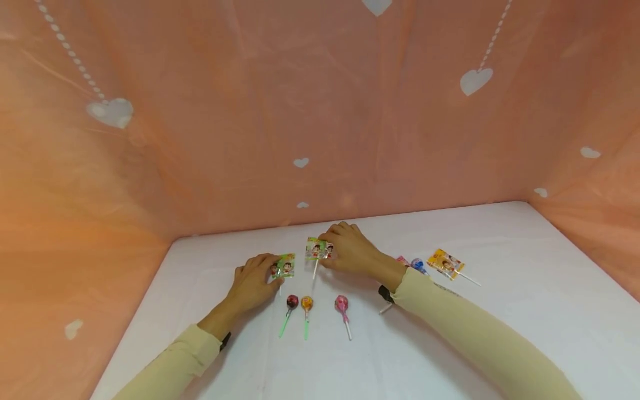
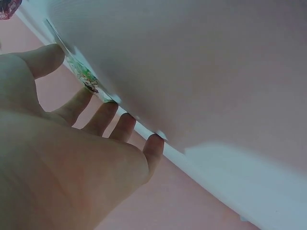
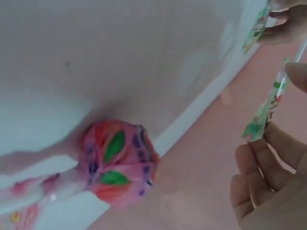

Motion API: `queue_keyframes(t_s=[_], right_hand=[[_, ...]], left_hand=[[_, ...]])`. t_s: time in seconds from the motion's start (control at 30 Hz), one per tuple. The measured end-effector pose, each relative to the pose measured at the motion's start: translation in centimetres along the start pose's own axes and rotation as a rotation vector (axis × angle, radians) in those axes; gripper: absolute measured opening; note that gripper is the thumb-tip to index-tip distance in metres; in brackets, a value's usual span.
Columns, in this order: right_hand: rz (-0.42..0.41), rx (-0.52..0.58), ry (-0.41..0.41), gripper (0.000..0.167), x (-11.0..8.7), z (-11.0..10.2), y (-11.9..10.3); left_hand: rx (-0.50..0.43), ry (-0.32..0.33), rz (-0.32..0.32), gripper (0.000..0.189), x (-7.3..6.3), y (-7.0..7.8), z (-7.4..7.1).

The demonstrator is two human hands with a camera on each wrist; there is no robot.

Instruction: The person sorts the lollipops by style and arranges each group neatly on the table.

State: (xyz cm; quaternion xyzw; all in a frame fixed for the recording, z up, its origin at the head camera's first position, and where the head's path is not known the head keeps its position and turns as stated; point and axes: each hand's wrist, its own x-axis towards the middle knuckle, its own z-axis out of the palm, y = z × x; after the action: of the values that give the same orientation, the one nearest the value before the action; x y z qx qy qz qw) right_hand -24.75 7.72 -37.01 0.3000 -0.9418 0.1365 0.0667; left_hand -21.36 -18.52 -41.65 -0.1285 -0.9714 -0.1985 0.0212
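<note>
Handling a green left packet (image 1: 285, 266) and a green right packet (image 1: 318, 249), a person is working over a white surface (image 1: 310, 366).
In the head view, the left hand (image 1: 255, 280) is touching the left packet close to the surface; the right hand (image 1: 352, 247) is holding the other alongside, its stick pointing nearer. The step in hand is seemingly positioning this pair, the next move probably calling for setting the right packet beside its neighbour. Red (image 1: 292, 301), orange (image 1: 306, 303) and pink (image 1: 341, 303) lollipops are lying nearer. Wrappers are serving as containers, the green ones hiding their sweets. In the left wrist view, fingers are spreading loosely, not gripping. In the right wrist view, thumb and fingers are pinching the right packet.
</note>
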Motion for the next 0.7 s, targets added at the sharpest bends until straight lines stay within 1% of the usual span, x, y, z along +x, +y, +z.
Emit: queue_keyframes(t_s=[0.13,0.23,0.37,0.53,0.7], right_hand=[[-0.030,-0.004,-0.043,0.054,0.9,0.8,0.6],[-0.049,-0.032,-0.065,0.054,1.3,1.2,1.0],[-0.067,-0.077,-0.047,0.055,1.2,1.6,1.3],[-0.075,-0.039,-0.016,0.056,0.4,1.5,1.1],[-0.091,-0.004,-0.024,0.056,0.2,1.8,0.9]], left_hand=[[0.008,0.004,0.000,0.057,-0.1,0.0,0.1],[0.006,0.008,0.006,0.056,-0.1,0.1,0.0],[0.009,0.003,0.014,0.057,0.0,0.2,0.0],[0.024,-0.002,0.010,0.057,0.1,0.1,-0.1],[0.009,-0.006,0.003,0.057,0.0,0.0,-0.1]])
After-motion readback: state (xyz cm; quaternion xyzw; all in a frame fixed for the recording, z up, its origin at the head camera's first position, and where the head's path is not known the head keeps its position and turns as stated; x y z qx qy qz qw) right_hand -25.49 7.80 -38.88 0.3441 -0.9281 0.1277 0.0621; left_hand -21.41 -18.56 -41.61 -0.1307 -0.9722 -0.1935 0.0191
